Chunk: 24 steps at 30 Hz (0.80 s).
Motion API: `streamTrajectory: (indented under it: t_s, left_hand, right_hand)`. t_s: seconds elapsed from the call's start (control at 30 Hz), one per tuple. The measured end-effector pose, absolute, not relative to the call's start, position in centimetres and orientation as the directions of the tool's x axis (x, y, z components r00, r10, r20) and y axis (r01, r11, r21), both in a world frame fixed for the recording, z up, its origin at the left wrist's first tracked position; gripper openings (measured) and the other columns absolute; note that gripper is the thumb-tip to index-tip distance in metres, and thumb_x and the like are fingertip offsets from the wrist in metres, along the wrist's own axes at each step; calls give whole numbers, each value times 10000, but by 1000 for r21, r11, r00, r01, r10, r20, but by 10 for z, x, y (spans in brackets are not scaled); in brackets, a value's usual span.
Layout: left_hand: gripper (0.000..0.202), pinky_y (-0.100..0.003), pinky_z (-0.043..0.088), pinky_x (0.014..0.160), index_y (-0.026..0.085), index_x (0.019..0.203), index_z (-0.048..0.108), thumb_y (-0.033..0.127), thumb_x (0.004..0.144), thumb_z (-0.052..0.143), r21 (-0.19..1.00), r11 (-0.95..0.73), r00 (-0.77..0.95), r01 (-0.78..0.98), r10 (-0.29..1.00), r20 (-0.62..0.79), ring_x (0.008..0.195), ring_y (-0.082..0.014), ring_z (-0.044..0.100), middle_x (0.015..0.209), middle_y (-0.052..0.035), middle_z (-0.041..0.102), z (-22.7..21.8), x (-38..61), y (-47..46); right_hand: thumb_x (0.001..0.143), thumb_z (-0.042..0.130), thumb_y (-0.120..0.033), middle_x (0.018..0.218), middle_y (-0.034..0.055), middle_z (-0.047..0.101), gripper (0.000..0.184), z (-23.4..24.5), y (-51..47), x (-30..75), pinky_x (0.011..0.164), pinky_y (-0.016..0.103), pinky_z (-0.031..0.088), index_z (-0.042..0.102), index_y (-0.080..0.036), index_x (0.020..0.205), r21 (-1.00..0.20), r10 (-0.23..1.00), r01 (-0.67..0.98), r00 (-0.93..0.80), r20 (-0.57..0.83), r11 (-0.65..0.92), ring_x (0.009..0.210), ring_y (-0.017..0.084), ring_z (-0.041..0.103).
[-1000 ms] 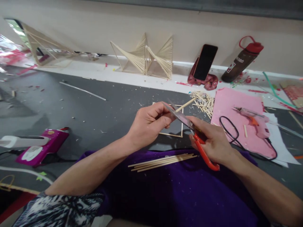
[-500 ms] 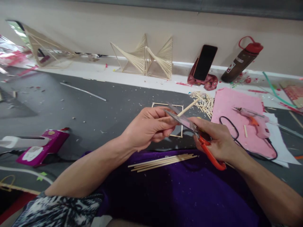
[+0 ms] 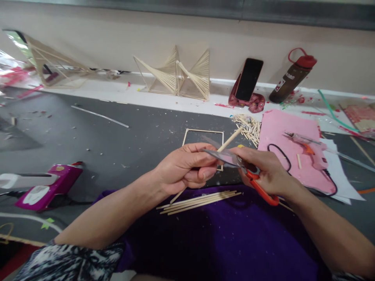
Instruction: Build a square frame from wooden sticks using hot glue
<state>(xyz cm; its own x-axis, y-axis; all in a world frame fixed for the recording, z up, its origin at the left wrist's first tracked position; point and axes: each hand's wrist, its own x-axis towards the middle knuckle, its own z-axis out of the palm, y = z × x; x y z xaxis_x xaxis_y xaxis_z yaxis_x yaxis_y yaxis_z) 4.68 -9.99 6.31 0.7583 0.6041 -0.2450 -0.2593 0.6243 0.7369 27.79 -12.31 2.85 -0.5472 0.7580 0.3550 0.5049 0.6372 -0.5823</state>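
My left hand point(image 3: 187, 168) is closed around a thin wooden stick point(image 3: 231, 139), whose upper end points up and to the right and whose lower end shows below the hand. In my right hand point(image 3: 263, 168) are orange-handled scissors point(image 3: 260, 191); their blades lie across the stick close to my left fingertips. Behind the hands, a square frame of thin sticks point(image 3: 205, 130) lies on the grey table, partly covered by them. Several loose sticks point(image 3: 202, 202) rest on the purple cloth point(image 3: 228, 242) over my lap.
A heap of short stick pieces point(image 3: 249, 130) lies beside a pink sheet point(image 3: 272, 125) bearing a glue gun point(image 3: 316, 154). Along the wall stand twisted stick models point(image 3: 166, 76), a phone point(image 3: 249, 80) and a bottle point(image 3: 293, 80). A purple power strip point(image 3: 52, 191) sits at left.
The stick's lower end now shows beneath my left hand. The scissor blades have closed somewhat around the stick, and the whole view has shifted slightly.
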Motion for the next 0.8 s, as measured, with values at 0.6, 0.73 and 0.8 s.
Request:
streamTrajectory:
  t_s: [0.6,0.73,0.8]
  left_hand:
    - [96,-183,334,459,160,805,600,228,823,536,926,-301,284,229,930,232,502,-59,424,633,27,547,54,49,-96]
    - [110,-198,373,512,169,775,624,213,811,529,886,-363,335,289,905,262,558,-83,470,649,15,572,55,48,-98]
    - [112,-198,381,529,174,763,633,211,807,538,884,-362,357,297,900,249,581,-92,486,658,10,581,56,49,-99]
  right_hand:
    - [748,557,-114,671,-54,502,477,23,-126,260,544,217,357,503,-202,1214,-609,866,617,-385,318,498,569,81,446]
    - [767,591,-205,771,-28,548,492,23,-128,258,580,232,383,472,-224,1244,-628,873,611,-397,283,482,646,100,486]
    - [766,606,-252,842,-7,565,506,24,-129,256,596,240,395,463,-229,1250,-634,874,608,-400,277,479,690,113,501]
